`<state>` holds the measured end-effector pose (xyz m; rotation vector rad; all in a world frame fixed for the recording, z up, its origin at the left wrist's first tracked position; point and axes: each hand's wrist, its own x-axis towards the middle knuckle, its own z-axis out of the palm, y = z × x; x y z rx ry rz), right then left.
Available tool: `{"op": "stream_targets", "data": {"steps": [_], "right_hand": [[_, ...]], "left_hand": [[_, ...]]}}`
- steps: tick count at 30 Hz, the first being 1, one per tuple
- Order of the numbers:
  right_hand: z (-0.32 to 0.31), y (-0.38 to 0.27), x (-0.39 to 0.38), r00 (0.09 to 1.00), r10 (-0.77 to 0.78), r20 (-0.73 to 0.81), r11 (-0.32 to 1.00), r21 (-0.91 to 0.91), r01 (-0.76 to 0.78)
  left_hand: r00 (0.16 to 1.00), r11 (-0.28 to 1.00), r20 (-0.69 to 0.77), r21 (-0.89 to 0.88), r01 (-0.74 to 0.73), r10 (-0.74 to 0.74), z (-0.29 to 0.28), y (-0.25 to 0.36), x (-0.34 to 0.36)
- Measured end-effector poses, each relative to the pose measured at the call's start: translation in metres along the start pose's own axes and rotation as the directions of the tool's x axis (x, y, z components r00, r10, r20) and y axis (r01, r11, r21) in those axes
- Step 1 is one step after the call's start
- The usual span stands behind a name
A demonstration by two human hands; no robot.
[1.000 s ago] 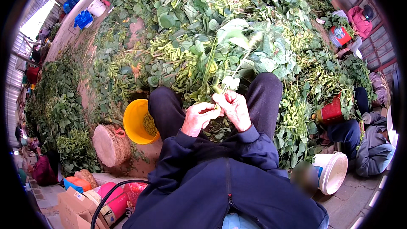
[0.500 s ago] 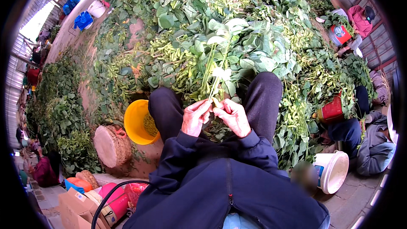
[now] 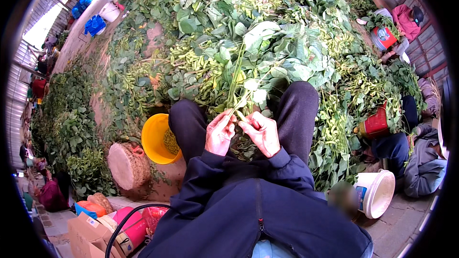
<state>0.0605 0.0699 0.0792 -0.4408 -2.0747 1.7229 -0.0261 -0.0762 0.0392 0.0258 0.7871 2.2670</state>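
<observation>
Between my knees, my left hand is closed, its thumb and fingers pinching the lower end of a green soybean stalk. The stalk rises away from me toward the leafy heap, with broad leaves at its top. Close beside it, my right hand has thumb and forefinger pressed at a green bean pod by the stalk's base. Left of my knee stands a tilted yellow bucket, holding green pods.
A big heap of bean plants spreads ahead. A round woven straw stool sits left of the bucket. Cardboard box and pink container lie lower left. A white bucket and other seated people are at right.
The stalk and its leaves have shifted a little, with the top leaf turned. My two hands stay close together, with the fingers moving slightly at the stalk's base.
</observation>
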Motion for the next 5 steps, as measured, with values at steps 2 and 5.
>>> {"op": "stream_targets", "data": {"steps": [2, 5], "right_hand": [[0.0, 0.0, 0.0, 1.0, 0.001, -0.019, 1.0, 0.015, -0.001], [0.003, 0.0, 0.0, 0.999, 0.038, -0.035, 0.997, 0.073, -0.035]], "left_hand": [[1.0, 1.0, 0.011, -0.006, -0.02, 0.02, 0.005, 0.001, -0.001], [0.998, 0.996, 0.038, -0.064, 0.055, -0.052, -0.002, -0.002, 0.0]]}}
